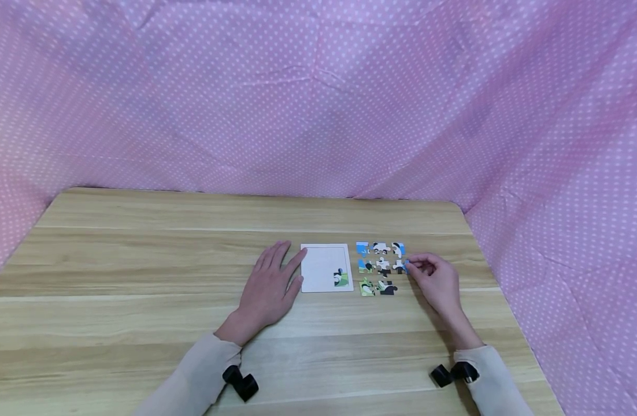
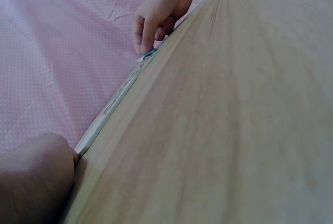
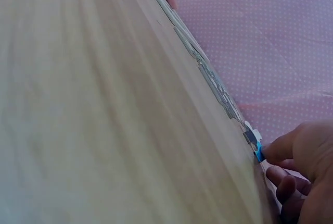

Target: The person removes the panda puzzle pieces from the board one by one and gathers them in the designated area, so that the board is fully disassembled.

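A white puzzle board (image 1: 318, 268) lies on the table, with one puzzle piece (image 1: 341, 278) in green, black and white at its lower right corner. My left hand (image 1: 269, 286) lies flat with fingers spread, its thumb and index finger at the board's left edge. To the right of the board are several loose panda-picture pieces (image 1: 382, 264) in rows. My right hand (image 1: 437, 283) pinches the blue-edged puzzle piece (image 3: 259, 152) at the right end of the middle row. In the right wrist view that piece is slightly tilted, and the fingertips partly cover it.
The wooden table (image 1: 115, 277) extends around the board on all sides. Behind it and along its right side hangs a pink dotted cloth (image 1: 308, 104). Black wrist cameras sit on both sleeves, close above the tabletop.
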Demonstrator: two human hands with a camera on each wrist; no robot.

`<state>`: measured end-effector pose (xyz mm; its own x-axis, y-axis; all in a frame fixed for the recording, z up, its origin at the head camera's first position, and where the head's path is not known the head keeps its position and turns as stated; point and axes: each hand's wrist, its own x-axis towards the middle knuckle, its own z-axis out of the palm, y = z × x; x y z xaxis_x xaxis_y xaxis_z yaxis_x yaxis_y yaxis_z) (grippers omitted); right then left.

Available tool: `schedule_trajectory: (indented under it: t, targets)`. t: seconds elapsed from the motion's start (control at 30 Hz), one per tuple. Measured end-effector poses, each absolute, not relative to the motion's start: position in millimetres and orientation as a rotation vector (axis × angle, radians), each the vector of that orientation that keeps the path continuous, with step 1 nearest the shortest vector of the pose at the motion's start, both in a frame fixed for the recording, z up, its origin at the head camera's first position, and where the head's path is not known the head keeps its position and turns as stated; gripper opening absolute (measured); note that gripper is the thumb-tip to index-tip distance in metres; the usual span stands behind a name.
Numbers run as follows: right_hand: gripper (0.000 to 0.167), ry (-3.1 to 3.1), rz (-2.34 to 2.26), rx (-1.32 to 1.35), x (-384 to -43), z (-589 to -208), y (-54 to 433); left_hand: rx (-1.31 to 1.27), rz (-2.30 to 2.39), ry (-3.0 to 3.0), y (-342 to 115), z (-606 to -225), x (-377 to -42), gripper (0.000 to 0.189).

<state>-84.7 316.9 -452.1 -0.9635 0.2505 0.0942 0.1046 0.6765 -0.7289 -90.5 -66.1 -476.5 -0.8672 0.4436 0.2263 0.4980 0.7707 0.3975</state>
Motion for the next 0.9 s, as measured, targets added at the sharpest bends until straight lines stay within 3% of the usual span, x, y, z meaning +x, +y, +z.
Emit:
schedule_trajectory:
  t: [0.9]
  targets:
    - [0.013, -2.685, 1.091, -0.248, -86.0, -457.6, 315.9, -0.762, -0.668, -2.872, -66.1, -474.3, -90.7, 0.059]
